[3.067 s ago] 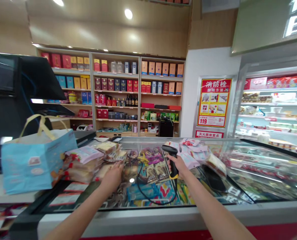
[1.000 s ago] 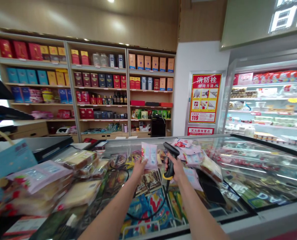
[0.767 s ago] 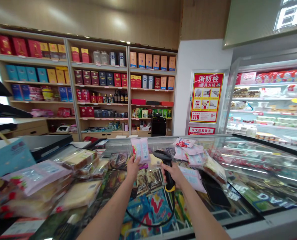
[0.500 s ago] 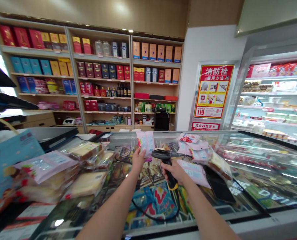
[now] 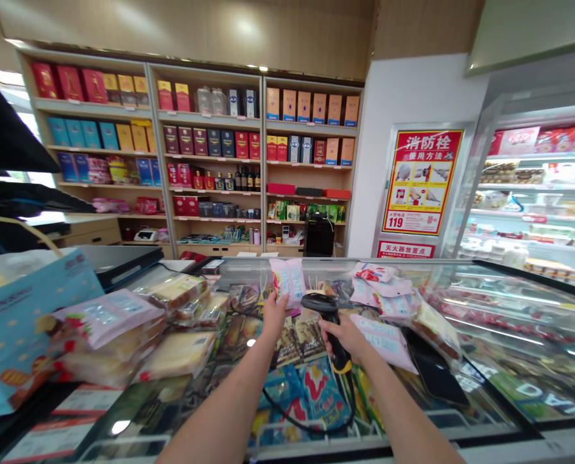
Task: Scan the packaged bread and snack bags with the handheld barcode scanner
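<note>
My left hand [image 5: 274, 312] grips a pink snack packet [image 5: 290, 282] by its lower left side and holds it upright above the glass freezer top. Wrapped around the handle of a black barcode scanner [image 5: 327, 316] is my right hand [image 5: 346, 336]. The scanner's head points left toward the packet, a small gap apart, and its black cable [image 5: 311, 428] loops down over the glass. Just right of my right hand lies another pink packet [image 5: 387, 340]. Beyond it rests a pile of pink packets [image 5: 381, 290].
A black phone [image 5: 435, 367] and a bagged bread loaf [image 5: 437, 325] lie on the right. To the left are wrapped breads [image 5: 178, 354], a pink packet [image 5: 111, 314] on top of some, and a blue paper bag [image 5: 31, 322]. Shelves [image 5: 210, 122] of boxes stand behind.
The whole view has shifted slightly, so everything sits a little further right. Both hands keep hold of the packet and the scanner in nearly the same pose.
</note>
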### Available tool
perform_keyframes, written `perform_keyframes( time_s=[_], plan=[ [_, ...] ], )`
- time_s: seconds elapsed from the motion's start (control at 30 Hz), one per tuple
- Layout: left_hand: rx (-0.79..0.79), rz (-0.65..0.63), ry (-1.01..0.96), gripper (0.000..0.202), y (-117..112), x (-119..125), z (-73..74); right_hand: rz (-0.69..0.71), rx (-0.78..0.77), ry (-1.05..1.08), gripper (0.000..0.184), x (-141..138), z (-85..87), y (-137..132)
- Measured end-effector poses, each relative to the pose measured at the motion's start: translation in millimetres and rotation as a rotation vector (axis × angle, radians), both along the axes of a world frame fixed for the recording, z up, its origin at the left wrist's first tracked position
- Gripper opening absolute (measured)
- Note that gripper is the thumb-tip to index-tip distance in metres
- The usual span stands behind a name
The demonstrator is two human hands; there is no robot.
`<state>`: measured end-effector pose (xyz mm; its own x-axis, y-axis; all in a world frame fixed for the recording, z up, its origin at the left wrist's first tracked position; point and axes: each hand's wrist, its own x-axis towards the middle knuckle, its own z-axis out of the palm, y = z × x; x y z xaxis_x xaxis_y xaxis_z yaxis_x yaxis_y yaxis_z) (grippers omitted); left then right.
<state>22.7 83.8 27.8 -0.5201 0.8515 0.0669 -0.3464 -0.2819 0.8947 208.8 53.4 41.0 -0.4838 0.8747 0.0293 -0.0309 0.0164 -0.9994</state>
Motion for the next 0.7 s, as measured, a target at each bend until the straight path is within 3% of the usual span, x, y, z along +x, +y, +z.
perform_keyframes(
  time_s=[0.2,0.43,0.7],
  plan=[
    [-0.038,0.084,-0.127,0.015,-19,8,13.2,0.071,-0.025,0.041,0.042,-3,0.7,-1],
    [0.011,0.198,-0.337,0.02,-68,-7,35.0,0.193,-0.019,0.049,0.042,-27,25.8,-19],
    [-0.134,0.342,-0.461,0.013,-148,-42,14.1,0.353,0.021,0.018,0.043,-74,43.3,-43]
  ],
)
